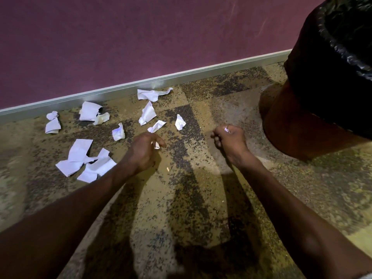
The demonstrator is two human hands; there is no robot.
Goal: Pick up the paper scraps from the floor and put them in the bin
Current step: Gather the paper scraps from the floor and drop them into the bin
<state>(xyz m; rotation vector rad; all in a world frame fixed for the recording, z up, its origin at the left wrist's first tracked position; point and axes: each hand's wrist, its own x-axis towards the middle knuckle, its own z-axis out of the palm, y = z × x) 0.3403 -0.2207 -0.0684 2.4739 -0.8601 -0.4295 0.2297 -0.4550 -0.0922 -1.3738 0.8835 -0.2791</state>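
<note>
Head camera view, looking down at a speckled carpet floor (181, 198) beside a purple wall (141, 37) with a pale skirting board (181, 76). Two bare forearms reach forward. The left hand (144, 152) hovers low over the carpet, its fingers curled and pinching a small white scrap (156, 146) at the fingertips. The right hand (229, 138) is closed into a fist, and a sliver of white paper (227, 129) shows at its top, so it seems to grip a scrap too. White paper scraps (148, 113) lie scattered on the floor to the left and ahead of the hands: several crumpled bits near the skirting board, and larger flat torn pieces (86, 162) just left of the left forearm. A brown bin (298, 125) lined with a black plastic bag (332, 63) stands at the right, near the right hand.
</note>
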